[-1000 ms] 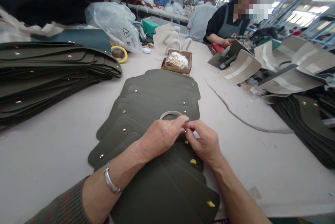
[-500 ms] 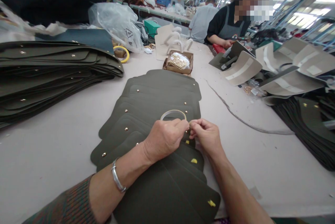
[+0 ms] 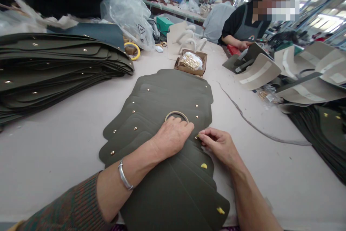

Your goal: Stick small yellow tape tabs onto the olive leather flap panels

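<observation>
My left hand (image 3: 172, 138) is closed round a narrow roll of tape (image 3: 177, 113), whose ring sticks up beyond the knuckles. To its right, my right hand (image 3: 221, 147) pinches a small yellow piece of tape (image 3: 199, 135) beside a gold stud (image 3: 196, 138). Both hands are over a fanned stack of dark olive panels (image 3: 164, 96), several with small gold studs along their sides. Yellow tape bits (image 3: 204, 166) stick to the right edges of the nearer panels, including one tape bit (image 3: 220, 210) low on the front panel.
A thick pile of olive panels (image 3: 65, 58) lies at left, near a yellow tape roll (image 3: 132, 50). Beyond the stack stands a small box (image 3: 191, 63) of gold studs. Beige-backed pieces (image 3: 258, 72) and a cord (image 3: 243, 119) lie at right. A co-worker (image 3: 243, 25) sits across.
My hands have moved apart; the right now holds a yellow tape piece at a stud. My left hand has turned with the roll. The view has shifted slightly, moving the scene rightward.
</observation>
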`<state>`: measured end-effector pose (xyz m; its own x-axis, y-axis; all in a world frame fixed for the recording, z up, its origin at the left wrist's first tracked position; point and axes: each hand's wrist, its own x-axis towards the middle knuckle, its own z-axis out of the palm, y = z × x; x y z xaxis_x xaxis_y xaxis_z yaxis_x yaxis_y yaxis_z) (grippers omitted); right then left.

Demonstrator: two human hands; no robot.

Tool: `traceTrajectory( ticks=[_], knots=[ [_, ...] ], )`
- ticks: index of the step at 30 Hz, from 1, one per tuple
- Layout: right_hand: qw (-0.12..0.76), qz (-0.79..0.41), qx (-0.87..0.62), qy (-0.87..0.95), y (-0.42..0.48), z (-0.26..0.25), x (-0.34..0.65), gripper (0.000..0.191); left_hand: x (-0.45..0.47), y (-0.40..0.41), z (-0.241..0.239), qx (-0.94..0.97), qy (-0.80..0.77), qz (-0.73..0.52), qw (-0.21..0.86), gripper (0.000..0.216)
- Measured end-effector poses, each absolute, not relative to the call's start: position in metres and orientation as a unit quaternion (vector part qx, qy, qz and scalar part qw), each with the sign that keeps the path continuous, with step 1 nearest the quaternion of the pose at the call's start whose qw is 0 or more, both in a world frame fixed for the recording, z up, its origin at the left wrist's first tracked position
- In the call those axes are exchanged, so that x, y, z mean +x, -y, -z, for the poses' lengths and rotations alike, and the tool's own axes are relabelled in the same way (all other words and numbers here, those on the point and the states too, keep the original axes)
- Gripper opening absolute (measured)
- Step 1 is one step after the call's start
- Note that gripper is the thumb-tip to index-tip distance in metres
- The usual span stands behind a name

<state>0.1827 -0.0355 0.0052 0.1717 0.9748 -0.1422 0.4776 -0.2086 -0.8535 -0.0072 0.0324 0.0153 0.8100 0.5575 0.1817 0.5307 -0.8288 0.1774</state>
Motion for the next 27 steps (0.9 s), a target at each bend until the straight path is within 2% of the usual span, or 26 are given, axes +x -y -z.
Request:
traceTrajectory(
  ticks=[15, 18, 20, 22, 27],
  knots=[
    [0.196, -0.157, -0.654, 0.713, 0.035, -0.013, 0.169, 0.014, -0.007, -0.032, -0.015, 0.949, -0.287, -0.116, 0.051, 0.009],
    [0.201, -0.160, -0.692, 0.674, 0.038, -0.014, 0.172, 0.023, -0.007, -0.032, -0.016, 0.949, -0.288, -0.112, 0.054, 0.009],
    [0.226, -0.167, -0.695, 0.662, 0.043, -0.014, 0.176, 0.020, -0.007, -0.032, -0.016, 0.948, -0.291, -0.115, 0.054, 0.009],
    [0.242, -0.160, -0.662, 0.691, 0.049, -0.012, 0.179, 0.011, -0.007, -0.032, -0.016, 0.948, -0.291, -0.121, 0.054, 0.009],
    [0.213, -0.077, -0.589, 0.776, 0.055, -0.003, 0.176, 0.022, -0.007, -0.031, -0.015, 0.948, -0.291, -0.115, 0.055, 0.010]
  ],
)
